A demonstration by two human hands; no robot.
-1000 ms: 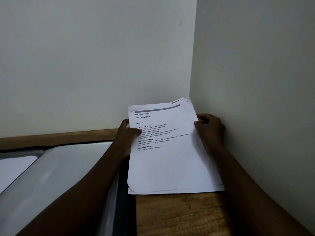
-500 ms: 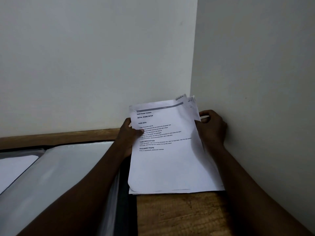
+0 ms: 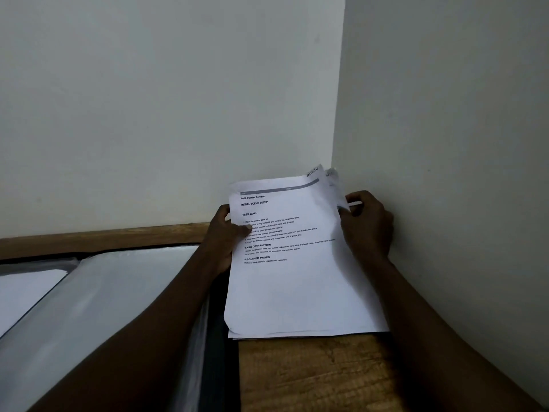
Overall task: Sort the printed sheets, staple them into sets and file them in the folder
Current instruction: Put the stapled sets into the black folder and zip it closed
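Two hands hold a stack of printed sheets (image 3: 297, 286) whose lower edge rests on the wooden surface (image 3: 312, 373) in the wall corner. The left hand (image 3: 225, 233) has its grip closed on the left edge, thumb on the text, while the right hand (image 3: 368, 224) pinches the fanned right edge near the top corners. This looks like the sorting step, so the right grip next needs to separate one sheet cleanly, with what looks like the folder (image 3: 104, 307) lying just left.

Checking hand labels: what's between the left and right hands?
The sheets. The left hand holds their left edge, and the right hand pinches the fanned right edge. This shows in the head view, the only one.
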